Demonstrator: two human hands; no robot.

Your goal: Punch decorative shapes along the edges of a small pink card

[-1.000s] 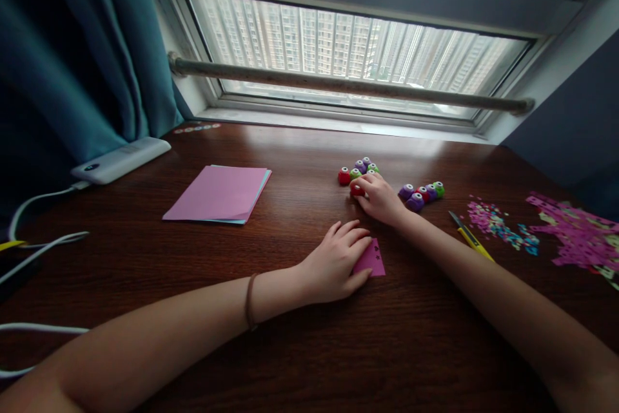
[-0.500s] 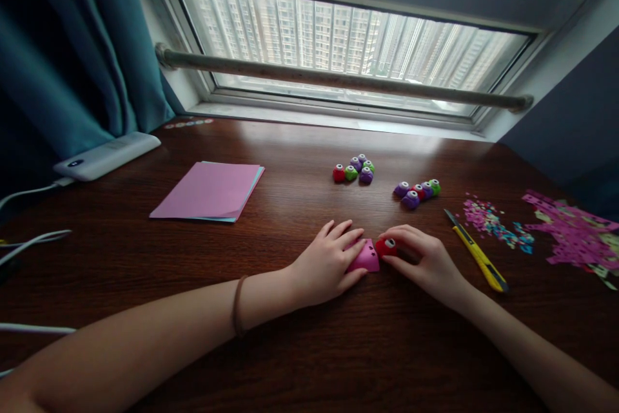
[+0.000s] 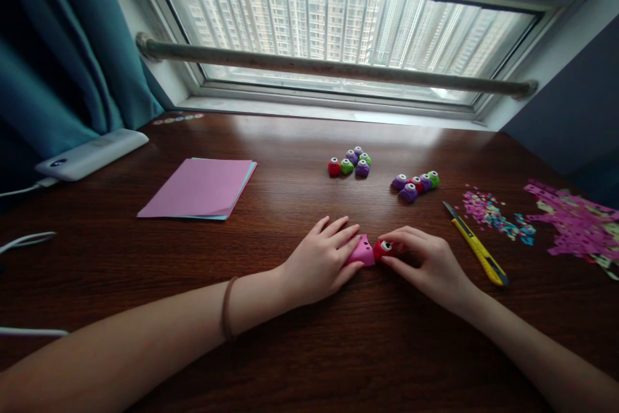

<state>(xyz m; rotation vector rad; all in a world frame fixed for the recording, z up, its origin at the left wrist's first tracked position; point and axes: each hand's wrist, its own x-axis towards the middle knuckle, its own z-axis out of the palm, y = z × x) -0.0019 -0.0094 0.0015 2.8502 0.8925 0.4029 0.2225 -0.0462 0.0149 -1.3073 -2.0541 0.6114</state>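
1. A small pink paper piece [image 3: 362, 250] is pinned flat to the wooden table [image 3: 300, 348] under the fingers of the left hand [image 3: 322, 263].
2. A red punch [image 3: 382, 249] is pinched by the right hand [image 3: 425, 261], touching the paper's right edge.
3. Beyond the paper, two clusters of punches [image 3: 349, 163] [image 3: 416, 185] are seen.
4. Right of the paper lies a yellow utility knife [image 3: 476, 250]; no writing is legible.

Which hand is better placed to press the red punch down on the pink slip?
Right. The right hand already grips the red punch at the pink slip's edge, while the left hand lies flat on the slip, pinning it.
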